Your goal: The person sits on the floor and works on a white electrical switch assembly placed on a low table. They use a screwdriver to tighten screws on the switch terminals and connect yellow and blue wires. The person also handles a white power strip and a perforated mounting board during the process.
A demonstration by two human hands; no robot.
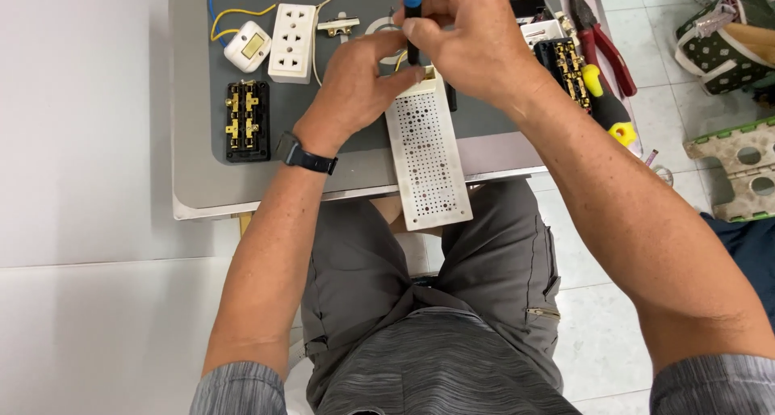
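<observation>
Head view: the perforated white panel (pixel 426 153) overhangs the bench (pixel 194 197) near edge, long axis pointing away. A screwdriver (pixel 412 15) is pinched upright by the right hand (pixel 468 39); the panel's far end is gripped by the left hand (pixel 359 84).

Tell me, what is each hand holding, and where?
Right hand grips the screwdriver by its black shaft under the blue cap. Left hand steadies the white perforated board at its far end.

White wall (pixel 81 140) left; pale tiled floor (pixel 597 334); grey table (pixel 194 173).
</observation>
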